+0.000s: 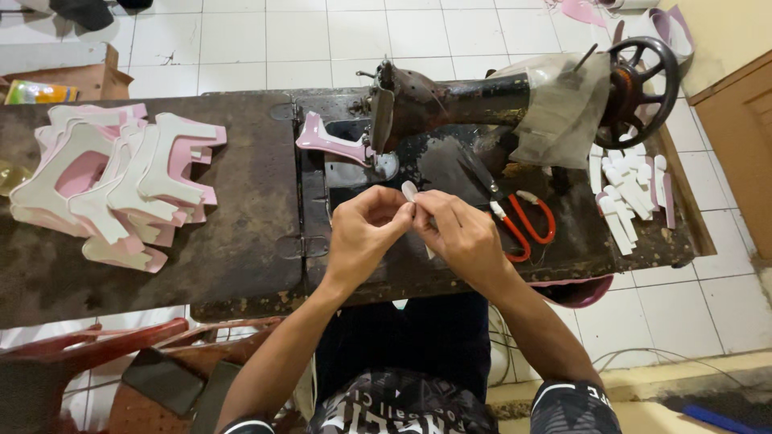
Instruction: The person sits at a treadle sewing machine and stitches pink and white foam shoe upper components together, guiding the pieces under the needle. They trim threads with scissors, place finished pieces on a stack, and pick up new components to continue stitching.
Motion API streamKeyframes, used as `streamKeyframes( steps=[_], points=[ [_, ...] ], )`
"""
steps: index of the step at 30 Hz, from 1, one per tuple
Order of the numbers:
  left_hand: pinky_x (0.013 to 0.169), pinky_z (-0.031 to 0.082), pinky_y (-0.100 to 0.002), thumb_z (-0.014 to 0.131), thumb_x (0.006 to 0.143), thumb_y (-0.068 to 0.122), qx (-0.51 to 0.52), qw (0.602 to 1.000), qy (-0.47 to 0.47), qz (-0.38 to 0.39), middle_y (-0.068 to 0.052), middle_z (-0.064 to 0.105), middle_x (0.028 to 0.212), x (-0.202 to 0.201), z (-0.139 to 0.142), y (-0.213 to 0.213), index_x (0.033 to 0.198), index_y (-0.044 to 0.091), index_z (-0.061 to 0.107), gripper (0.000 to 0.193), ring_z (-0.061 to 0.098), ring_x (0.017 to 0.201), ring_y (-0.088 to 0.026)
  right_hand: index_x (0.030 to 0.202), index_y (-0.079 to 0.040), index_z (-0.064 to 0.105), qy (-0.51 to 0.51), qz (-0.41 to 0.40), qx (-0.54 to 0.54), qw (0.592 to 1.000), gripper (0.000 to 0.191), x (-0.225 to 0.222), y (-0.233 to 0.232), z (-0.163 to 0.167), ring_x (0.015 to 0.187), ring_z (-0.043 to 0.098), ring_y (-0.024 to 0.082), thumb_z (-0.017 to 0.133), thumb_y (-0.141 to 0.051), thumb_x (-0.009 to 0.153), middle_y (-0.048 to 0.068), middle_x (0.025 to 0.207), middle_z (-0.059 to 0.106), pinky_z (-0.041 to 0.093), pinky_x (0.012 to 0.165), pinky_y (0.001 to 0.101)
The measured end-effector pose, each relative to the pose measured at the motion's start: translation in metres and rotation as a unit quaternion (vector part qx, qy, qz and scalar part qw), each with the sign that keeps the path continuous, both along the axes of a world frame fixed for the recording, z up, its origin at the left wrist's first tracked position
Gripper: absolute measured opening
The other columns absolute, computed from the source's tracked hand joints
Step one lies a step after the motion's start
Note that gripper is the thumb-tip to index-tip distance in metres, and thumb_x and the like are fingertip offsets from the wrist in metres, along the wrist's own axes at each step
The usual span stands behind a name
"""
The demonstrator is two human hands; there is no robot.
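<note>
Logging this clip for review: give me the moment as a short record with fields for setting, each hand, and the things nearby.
Setting: dark worn sewing table on a white tiled floor, seen from above
Left hand: pinches a small white strip at its fingertips
Right hand: pinches the same strip from the other side
Machine: old black sewing machine, pink-and-white piece under its needle
Left of table: pile of pink-and-white cut pieces
Right of hands: red-handled scissors, loose white strips

Dark worn table [241,241], sewing machine [450,100], pink-white cutouts [112,185], red-handled scissors [515,213], white strips [631,189]
</note>
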State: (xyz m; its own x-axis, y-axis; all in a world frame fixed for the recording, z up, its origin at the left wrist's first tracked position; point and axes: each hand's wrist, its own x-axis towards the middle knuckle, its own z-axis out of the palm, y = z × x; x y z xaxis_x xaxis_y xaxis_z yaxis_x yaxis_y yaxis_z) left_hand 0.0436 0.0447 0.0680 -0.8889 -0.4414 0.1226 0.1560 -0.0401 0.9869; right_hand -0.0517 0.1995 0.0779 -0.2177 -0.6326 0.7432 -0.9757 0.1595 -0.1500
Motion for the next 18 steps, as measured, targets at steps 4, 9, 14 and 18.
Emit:
streamKeyframes(
  steps=[4,9,14,18],
  points=[
    [0.069,0.056,-0.023,0.072,0.086,0.018,-0.106,0.992,-0.062,0.006,-0.002,0.073,0.080,-0.003,-0.011,-0.003,0.094,-0.002,0.071,0.022,0.068,0.076,-0.006,0.103,0.000,0.062,-0.060,0.037,0.013,0.997,0.027,-0.002,-0.002,-0.022,0.085,0.072,0.029,0.084,-0.005,0.087,0.012,0.098,0.069,0.059,0.073,0.0367],
    [0.066,0.050,-0.026,0.072,0.092,0.021,-0.091,0.986,-0.113,-0.085,-0.004,0.064,0.075,0.007,-0.032,0.003,0.085,-0.003,0.066,0.025,0.059,0.073,-0.008,0.093,-0.004,0.066,-0.166,-0.016,-0.083,0.983,0.019,-0.030,0.008,-0.006,0.073,0.068,0.016,0.084,-0.005,0.086,0.008,0.089,0.072,0.056,0.066,0.0291],
    [0.081,0.062,-0.026,0.069,0.087,0.008,0.055,0.993,-0.035,-0.094,-0.003,0.074,0.094,0.016,-0.047,-0.014,0.090,0.001,0.056,0.015,0.075,0.089,-0.010,0.098,0.000,0.067,-0.291,-0.111,-0.171,0.935,0.004,-0.032,0.049,0.027,0.061,0.051,0.009,0.069,0.003,0.101,0.006,0.073,0.063,0.038,0.057,0.0196],
    [0.083,0.061,-0.027,0.080,0.093,0.006,0.052,0.998,0.022,-0.032,-0.006,0.068,0.098,0.003,-0.047,-0.020,0.105,-0.004,0.059,0.027,0.072,0.093,-0.012,0.088,-0.004,0.063,-0.039,0.105,-0.256,0.960,0.008,0.018,0.070,0.043,0.066,0.063,0.019,0.069,0.001,0.088,0.007,0.076,0.062,0.060,0.064,0.0327]
  ],
)
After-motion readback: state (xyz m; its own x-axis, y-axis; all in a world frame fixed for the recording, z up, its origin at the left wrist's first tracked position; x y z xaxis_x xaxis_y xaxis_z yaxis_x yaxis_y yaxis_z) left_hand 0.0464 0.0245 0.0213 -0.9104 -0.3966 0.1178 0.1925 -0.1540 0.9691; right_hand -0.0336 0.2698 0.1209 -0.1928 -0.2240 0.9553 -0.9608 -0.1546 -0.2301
